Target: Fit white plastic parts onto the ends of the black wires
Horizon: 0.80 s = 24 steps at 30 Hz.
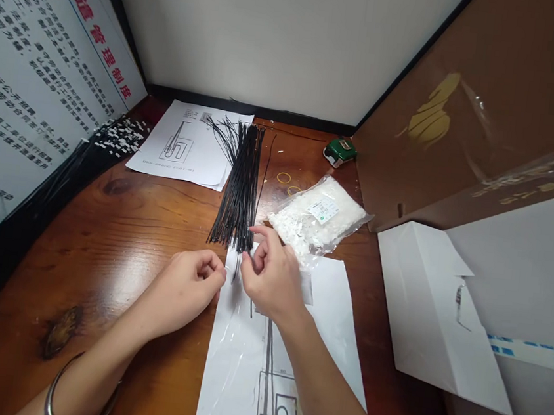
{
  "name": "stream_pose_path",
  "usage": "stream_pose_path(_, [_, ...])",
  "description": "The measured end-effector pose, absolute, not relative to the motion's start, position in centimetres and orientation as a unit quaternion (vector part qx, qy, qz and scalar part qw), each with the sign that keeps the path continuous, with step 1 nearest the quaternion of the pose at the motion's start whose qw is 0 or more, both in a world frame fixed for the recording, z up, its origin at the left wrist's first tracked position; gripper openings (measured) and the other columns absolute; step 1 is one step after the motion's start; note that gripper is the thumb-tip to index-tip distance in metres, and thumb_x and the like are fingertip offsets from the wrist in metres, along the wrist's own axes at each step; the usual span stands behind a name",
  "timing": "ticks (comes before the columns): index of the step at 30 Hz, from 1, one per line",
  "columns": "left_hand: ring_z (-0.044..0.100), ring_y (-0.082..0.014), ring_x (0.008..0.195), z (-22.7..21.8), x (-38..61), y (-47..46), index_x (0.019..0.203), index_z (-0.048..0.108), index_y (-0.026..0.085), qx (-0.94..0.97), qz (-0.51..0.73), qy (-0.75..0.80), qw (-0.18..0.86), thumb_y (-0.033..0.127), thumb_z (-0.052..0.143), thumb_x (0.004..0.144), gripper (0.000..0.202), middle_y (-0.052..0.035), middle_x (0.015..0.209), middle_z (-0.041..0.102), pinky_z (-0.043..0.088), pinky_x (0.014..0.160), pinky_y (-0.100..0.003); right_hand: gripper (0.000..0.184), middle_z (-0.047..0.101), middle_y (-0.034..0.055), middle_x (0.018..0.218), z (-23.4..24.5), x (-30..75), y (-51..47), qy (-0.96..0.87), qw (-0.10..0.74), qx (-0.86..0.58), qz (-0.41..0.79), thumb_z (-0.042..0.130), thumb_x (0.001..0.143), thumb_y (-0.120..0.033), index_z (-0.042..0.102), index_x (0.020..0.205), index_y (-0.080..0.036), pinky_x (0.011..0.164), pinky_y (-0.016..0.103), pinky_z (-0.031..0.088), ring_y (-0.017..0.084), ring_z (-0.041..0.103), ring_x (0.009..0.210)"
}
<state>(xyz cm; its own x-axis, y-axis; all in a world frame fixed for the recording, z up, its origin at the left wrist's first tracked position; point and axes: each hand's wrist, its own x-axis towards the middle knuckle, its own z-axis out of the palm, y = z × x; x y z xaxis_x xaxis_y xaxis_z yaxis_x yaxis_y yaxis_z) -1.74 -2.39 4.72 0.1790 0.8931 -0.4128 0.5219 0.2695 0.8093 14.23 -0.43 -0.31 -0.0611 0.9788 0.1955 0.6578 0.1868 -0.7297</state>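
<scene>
My left hand (189, 287) and my right hand (272, 274) meet over the near end of a bundle of black cable ties (240, 184) on the wooden table (119, 244). Both hands have their fingers curled in a pinch. A single black tie (237, 270) hangs between them, its lower end over a printed sheet in a clear sleeve (261, 358). My right fingertips touch the bundle's end. Just right of my right hand lies a clear bag of small white parts (318, 218).
A second printed sheet (189, 145) lies at the back left. A pile of black ties with white heads (99, 149) lies along the left poster board. A green tape measure (341, 151) and two rubber bands (284, 180) lie at the back. A white paper bag (436, 317) leans at the right.
</scene>
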Motion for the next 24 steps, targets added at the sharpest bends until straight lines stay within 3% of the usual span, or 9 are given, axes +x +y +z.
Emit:
stream_pose_path(7, [0.049,-0.0127,0.057,4.2,-2.3,-1.9,0.072,0.056,0.019,0.549,0.217,0.639,0.493,0.028,0.050,0.082,0.015,0.0045,0.061,0.058,0.036,0.058,-0.025,0.055,0.056,-0.0020,0.067,-0.2,14.7,-0.3,-0.768,0.279,-0.532,0.221,0.047,0.067,-0.008,0.053,0.121,-0.014,0.073,0.034,0.036,0.017,0.052,0.062])
stream_pose_path(14, [0.042,-0.0116,0.054,5.0,-2.9,-2.4,0.073,0.056,0.019,0.562,0.169,0.621,0.520,0.030,0.050,0.082,0.015,0.0056,0.057,0.049,0.031,0.053,-0.023,0.047,0.057,-0.0036,0.065,-0.5,14.5,-0.1,-0.731,0.308,-0.554,0.254,0.048,0.074,-0.009,0.055,0.120,-0.017,0.078,0.035,0.039,0.016,0.053,0.062])
stream_pose_path(20, [0.042,-0.0120,0.053,5.3,-3.6,-3.4,0.070,0.058,0.019,0.616,0.036,0.572,0.541,0.033,0.053,0.082,0.019,0.0046,0.057,0.052,0.028,0.049,-0.024,0.033,0.059,0.0012,0.077,-1.2,14.3,0.2,-0.690,0.348,-0.582,0.251,0.048,0.082,-0.013,0.060,0.113,-0.016,0.073,0.034,0.043,0.014,0.048,0.058])
stream_pose_path(24, [0.043,-0.0126,0.050,5.7,-3.9,-3.7,0.067,0.063,0.020,0.653,-0.020,0.550,0.520,0.038,0.055,0.081,0.024,0.0035,0.053,0.055,0.026,0.048,-0.025,0.027,0.057,-0.0005,0.072,-1.4,14.4,0.2,-0.663,0.373,-0.591,0.268,0.052,0.083,-0.017,0.062,0.108,-0.017,0.071,0.032,0.045,0.014,0.048,0.057])
